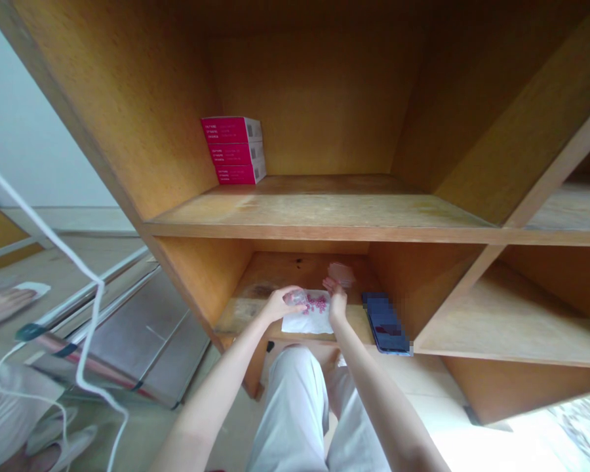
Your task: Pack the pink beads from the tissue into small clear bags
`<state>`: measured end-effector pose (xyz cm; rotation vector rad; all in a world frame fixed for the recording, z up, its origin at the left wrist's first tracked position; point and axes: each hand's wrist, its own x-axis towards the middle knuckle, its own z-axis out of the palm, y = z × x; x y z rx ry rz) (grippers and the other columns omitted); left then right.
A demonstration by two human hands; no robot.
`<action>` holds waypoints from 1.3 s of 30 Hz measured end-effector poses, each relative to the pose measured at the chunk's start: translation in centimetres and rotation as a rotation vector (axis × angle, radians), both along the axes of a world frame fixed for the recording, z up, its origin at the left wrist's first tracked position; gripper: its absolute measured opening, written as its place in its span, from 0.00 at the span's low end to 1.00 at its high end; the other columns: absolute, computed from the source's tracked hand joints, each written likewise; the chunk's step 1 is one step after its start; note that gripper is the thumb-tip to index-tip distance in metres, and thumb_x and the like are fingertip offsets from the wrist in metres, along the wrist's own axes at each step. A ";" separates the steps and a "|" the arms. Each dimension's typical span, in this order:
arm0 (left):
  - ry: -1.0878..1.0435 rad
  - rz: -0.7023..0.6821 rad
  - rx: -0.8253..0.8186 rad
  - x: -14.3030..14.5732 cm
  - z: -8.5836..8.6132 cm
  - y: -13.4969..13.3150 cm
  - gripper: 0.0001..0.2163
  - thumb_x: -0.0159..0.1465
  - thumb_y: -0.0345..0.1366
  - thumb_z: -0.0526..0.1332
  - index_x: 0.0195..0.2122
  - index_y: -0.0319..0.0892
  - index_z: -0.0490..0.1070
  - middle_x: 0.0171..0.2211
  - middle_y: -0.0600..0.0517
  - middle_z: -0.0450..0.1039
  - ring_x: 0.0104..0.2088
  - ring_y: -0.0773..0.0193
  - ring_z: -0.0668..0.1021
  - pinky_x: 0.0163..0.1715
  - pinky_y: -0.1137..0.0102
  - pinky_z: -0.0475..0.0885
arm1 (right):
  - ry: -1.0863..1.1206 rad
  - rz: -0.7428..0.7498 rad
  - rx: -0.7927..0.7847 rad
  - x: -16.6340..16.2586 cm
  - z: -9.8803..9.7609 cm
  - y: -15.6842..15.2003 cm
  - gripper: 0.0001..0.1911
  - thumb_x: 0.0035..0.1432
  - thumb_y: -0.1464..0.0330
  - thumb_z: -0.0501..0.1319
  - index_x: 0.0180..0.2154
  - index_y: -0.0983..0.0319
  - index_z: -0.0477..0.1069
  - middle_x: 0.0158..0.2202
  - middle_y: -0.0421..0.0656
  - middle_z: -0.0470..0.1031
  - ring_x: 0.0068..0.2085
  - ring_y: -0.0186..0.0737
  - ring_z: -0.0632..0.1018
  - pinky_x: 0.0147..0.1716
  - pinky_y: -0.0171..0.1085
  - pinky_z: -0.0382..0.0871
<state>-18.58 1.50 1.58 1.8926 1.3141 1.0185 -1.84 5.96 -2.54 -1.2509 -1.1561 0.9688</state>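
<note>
My left hand (pixel 278 303) is closed around a small clear plastic container (pixel 295 297), held over the left edge of a white sheet (pixel 307 322). Small pinkish-red pieces (pixel 317 302), perhaps beads, are scattered on the sheet. At its right edge is my right hand (pixel 338 300), fingers bent toward the pieces. A blurred translucent piece (pixel 341 273) shows just beyond these fingers; whether they grip it is unclear. To the right, a dark blue phone-like slab (pixel 386 324) lies on the wooden lower shelf (pixel 246 311), partly pixelated.
Three stacked pink boxes (pixel 235 151) stand on the upper shelf (pixel 324 206), whose edge overhangs the work spot. A white cable (pixel 91 278) hangs at left, before a metal-framed grey panel (pixel 132 341). Another person's hand (pixel 4 305) shows at far left.
</note>
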 end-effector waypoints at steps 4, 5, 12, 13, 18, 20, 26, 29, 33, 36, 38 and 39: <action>0.052 -0.042 -0.017 0.4 -0.2 0.8 0.23 0.44 0.43 0.66 0.40 0.40 0.70 0.37 0.49 0.73 0.36 0.63 0.74 0.38 0.70 0.68 | -0.039 0.021 -0.029 -0.1 0.0 -0.3 0.32 0.58 0.63 0.27 0.54 0.70 0.55 0.48 0.52 0.68 0.50 0.39 0.68 0.48 0.40 0.59; 0.081 -0.049 -0.021 0.5 -0.2 1.0 0.23 0.44 0.43 0.66 0.40 0.40 0.70 0.37 0.50 0.73 0.36 0.63 0.74 0.37 0.70 0.68 | -0.046 0.026 -0.035 -0.2 0.0 -0.4 0.33 0.58 0.62 0.27 0.54 0.70 0.55 0.49 0.53 0.67 0.50 0.39 0.68 0.48 0.40 0.59; 0.373 -0.101 0.021 1.7 1.0 2.1 0.23 0.41 0.47 0.66 0.39 0.46 0.71 0.37 0.53 0.72 0.36 0.62 0.74 0.37 0.71 0.66 | -0.042 0.036 -0.107 -0.3 -0.6 -0.6 0.32 0.59 0.61 0.28 0.53 0.70 0.56 0.50 0.53 0.66 0.50 0.40 0.68 0.47 0.39 0.60; 0.409 -0.109 0.024 1.9 1.1 2.2 0.23 0.41 0.48 0.65 0.39 0.47 0.70 0.37 0.54 0.72 0.36 0.62 0.74 0.37 0.72 0.66 | -0.021 0.032 -0.110 -0.3 -0.7 -0.6 0.32 0.59 0.61 0.28 0.52 0.70 0.58 0.50 0.53 0.66 0.50 0.39 0.68 0.47 0.39 0.60; 0.547 -0.121 0.012 2.6 1.0 3.1 0.23 0.41 0.47 0.65 0.39 0.47 0.70 0.38 0.53 0.72 0.37 0.60 0.73 0.35 0.72 0.65 | -0.054 0.063 -0.129 -0.4 -1.2 -0.2 0.35 0.58 0.57 0.27 0.48 0.68 0.63 0.49 0.52 0.67 0.49 0.38 0.69 0.46 0.36 0.61; 0.580 -0.122 0.009 2.7 0.8 3.4 0.22 0.41 0.47 0.65 0.38 0.47 0.70 0.38 0.52 0.72 0.37 0.60 0.73 0.35 0.72 0.65 | -0.157 0.094 -0.118 -0.5 -1.2 -0.2 0.35 0.58 0.57 0.27 0.48 0.66 0.63 0.49 0.51 0.67 0.50 0.38 0.68 0.46 0.35 0.61; 0.642 -0.142 0.045 3.2 0.8 3.5 0.20 0.42 0.41 0.65 0.38 0.47 0.70 0.38 0.52 0.71 0.37 0.59 0.73 0.36 0.71 0.65 | -0.359 0.145 -0.108 -1.1 -0.7 -0.6 0.32 0.60 0.60 0.28 0.49 0.67 0.62 0.48 0.51 0.67 0.51 0.38 0.67 0.49 0.36 0.58; 0.686 -0.122 0.029 3.4 1.1 3.4 0.19 0.42 0.42 0.64 0.37 0.47 0.70 0.37 0.52 0.71 0.37 0.59 0.73 0.35 0.71 0.66 | -0.410 0.149 -0.119 -1.2 -0.4 -0.9 0.31 0.61 0.60 0.29 0.49 0.67 0.62 0.47 0.52 0.68 0.50 0.38 0.67 0.48 0.36 0.59; 0.742 -0.132 0.031 3.6 1.5 3.4 0.21 0.42 0.44 0.64 0.38 0.48 0.69 0.38 0.52 0.71 0.37 0.57 0.73 0.35 0.69 0.66 | -0.368 0.156 -0.096 -1.1 0.0 -1.0 0.32 0.60 0.60 0.28 0.47 0.66 0.63 0.47 0.51 0.68 0.49 0.37 0.68 0.47 0.34 0.59; 0.770 -0.133 0.038 3.7 1.7 3.4 0.24 0.42 0.46 0.64 0.42 0.49 0.68 0.40 0.51 0.70 0.40 0.55 0.72 0.38 0.66 0.66 | -0.343 0.167 -0.099 -0.9 0.2 -1.1 0.32 0.60 0.61 0.27 0.48 0.66 0.63 0.47 0.50 0.68 0.48 0.37 0.68 0.47 0.34 0.59; 0.795 -0.116 0.035 3.9 1.9 3.3 0.25 0.42 0.47 0.63 0.43 0.50 0.67 0.41 0.51 0.69 0.41 0.54 0.71 0.41 0.65 0.65 | -0.354 0.179 -0.106 -0.8 0.3 -1.2 0.32 0.60 0.62 0.26 0.48 0.65 0.63 0.47 0.49 0.68 0.49 0.36 0.68 0.48 0.35 0.59; 0.809 -0.113 0.030 3.9 1.9 3.3 0.25 0.42 0.47 0.63 0.43 0.50 0.68 0.42 0.51 0.69 0.42 0.54 0.71 0.43 0.64 0.64 | -0.359 0.187 -0.107 -0.8 0.3 -1.2 0.33 0.60 0.62 0.26 0.48 0.64 0.63 0.47 0.49 0.68 0.49 0.36 0.68 0.48 0.35 0.59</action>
